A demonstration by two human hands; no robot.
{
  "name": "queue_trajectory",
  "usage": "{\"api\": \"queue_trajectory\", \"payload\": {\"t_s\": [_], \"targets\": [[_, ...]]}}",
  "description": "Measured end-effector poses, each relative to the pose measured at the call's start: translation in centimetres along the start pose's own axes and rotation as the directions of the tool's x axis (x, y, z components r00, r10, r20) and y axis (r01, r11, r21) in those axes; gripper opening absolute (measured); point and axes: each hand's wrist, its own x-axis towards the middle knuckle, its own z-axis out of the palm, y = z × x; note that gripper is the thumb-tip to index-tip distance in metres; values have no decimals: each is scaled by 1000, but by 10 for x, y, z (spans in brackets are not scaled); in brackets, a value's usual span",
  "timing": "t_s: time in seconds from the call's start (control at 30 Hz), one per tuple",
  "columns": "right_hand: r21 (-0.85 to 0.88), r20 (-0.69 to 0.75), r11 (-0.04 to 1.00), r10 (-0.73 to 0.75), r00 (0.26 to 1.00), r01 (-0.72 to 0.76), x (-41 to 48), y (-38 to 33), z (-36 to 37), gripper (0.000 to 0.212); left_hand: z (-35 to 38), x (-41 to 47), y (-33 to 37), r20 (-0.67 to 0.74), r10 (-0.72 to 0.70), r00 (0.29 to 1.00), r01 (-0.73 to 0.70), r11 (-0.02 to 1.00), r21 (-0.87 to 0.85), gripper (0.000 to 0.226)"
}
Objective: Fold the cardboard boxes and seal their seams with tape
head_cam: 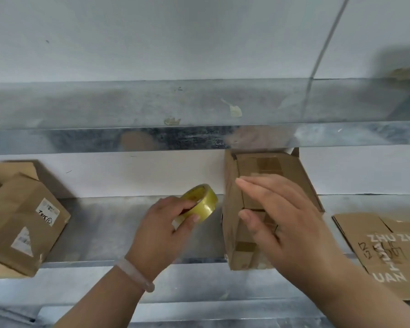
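Yellowish clear tape on a roll (202, 201) is gripped by the left hand (161, 230), with the thumb and fingers (187, 205) curled round its rim. The roll is tilted and held just above the metal desk (109, 228), a little left of the folded cardboard box (232, 221). A pale bracelet (135, 274) sits on the left wrist.

That box stands near the middle of the desk, its far end against the white wall behind and its near end at the desk's front edge. Brown tape strips (269, 163) show on its top face near the far end, and another strip lies near the front end. The right hand (287, 223) is spread over the top of the box, its fingers straight and holding nothing. It is blurred, so I cannot tell whether the palm touches the cardboard.

At the left end of the desk lies a second box (21, 223), tilted, with white labels (48, 211) on its side and loose flaps behind it. On the right, well apart from the tape roll, lies a flattened cardboard sheet (384, 247) with white printed letters and dark handwriting. A metal shelf (152, 107) runs across above the desk, with a few scraps of tape stuck to it.
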Motion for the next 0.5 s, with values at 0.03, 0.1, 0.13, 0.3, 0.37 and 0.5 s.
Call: {"api": "queue_trajectory", "payload": {"t_s": [0.03, 0.1, 0.13, 0.3, 0.37, 0.5], "targets": [[-22, 69, 999, 46, 997, -45, 9, -8, 1, 51, -8, 6, 12, -11, 37, 999, -37, 999, 4, 25], [-63, 213, 988, 153, 965, -143, 22, -15, 7, 61, -18, 13, 32, -15, 71, 997, -71, 998, -3, 30], [-71, 261, 983, 183, 948, -170, 25, -15, 10, 62, -20, 14, 39, -18, 74, 997, -75, 997, -20, 31], [-12, 209, 984, 178, 961, -179, 27, -10, 17, 40, -28, 12, 52, -35, 102, 994, -103, 994, -28, 24], [6, 155, 983, 178, 972, -182, 27, -9, 17, 31, -31, 12, 54, -47, 114, 992, -116, 993, -31, 24], [10, 161, 985, 171, 972, -175, 30, -8, 12, 6, -34, 13, 58, -22, 124, 992, -124, 992, -3, 28]]}}
